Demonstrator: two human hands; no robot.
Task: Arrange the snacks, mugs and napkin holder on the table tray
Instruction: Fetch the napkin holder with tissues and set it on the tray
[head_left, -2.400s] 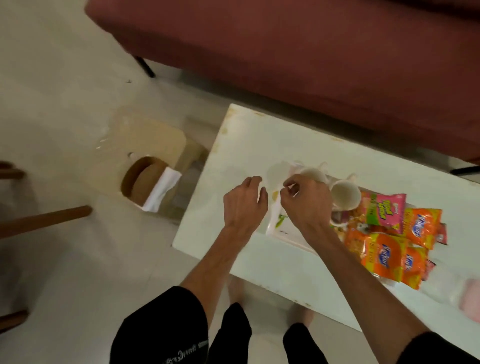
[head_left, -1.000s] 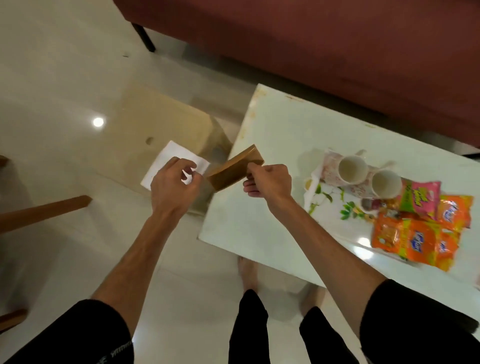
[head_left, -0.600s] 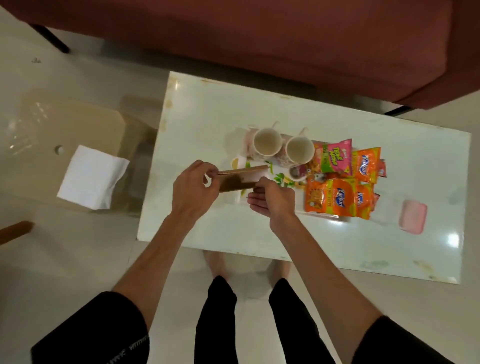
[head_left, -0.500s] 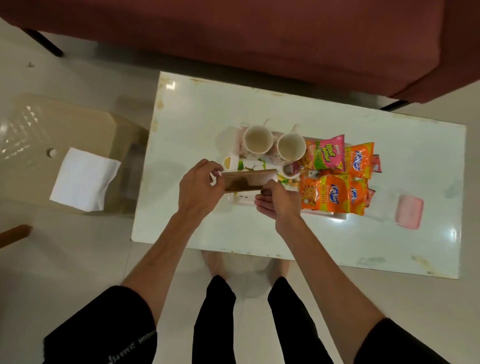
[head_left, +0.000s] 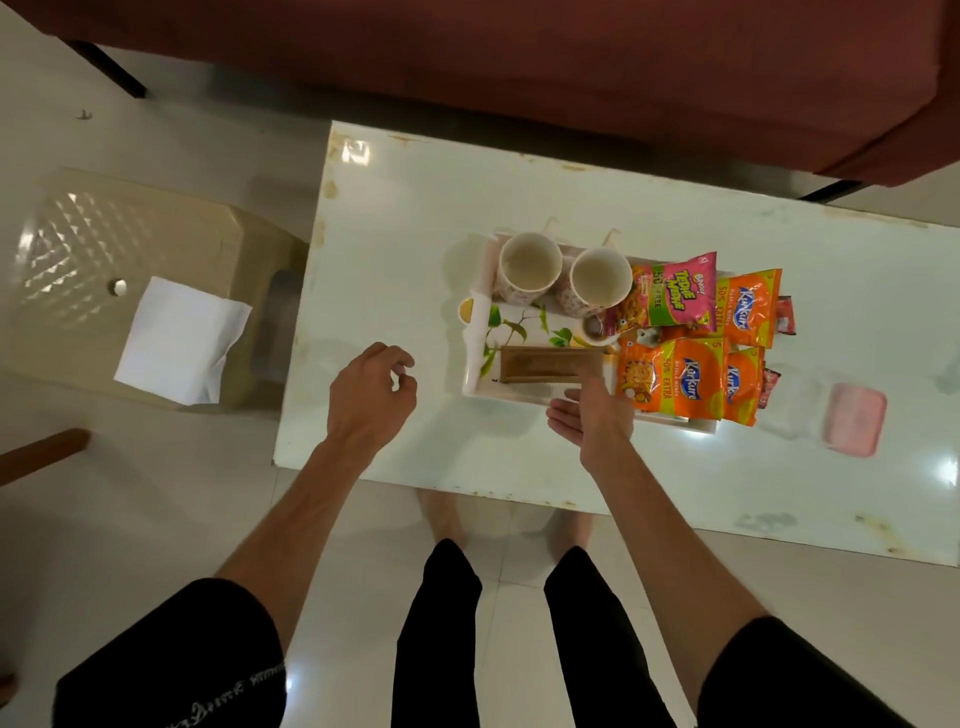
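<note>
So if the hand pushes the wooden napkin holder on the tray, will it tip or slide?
The wooden napkin holder looks stiff, narrow and empty, so probably light and apt to tip sideways. The tray looks glossy, so a low push would likely slide it.

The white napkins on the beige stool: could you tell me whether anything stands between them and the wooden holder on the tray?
Nothing visible blocks the way. The white napkins lie on the stool, and bare table separates them from the wooden holder on the tray. Only the open left hand hovers over that stretch.
</note>
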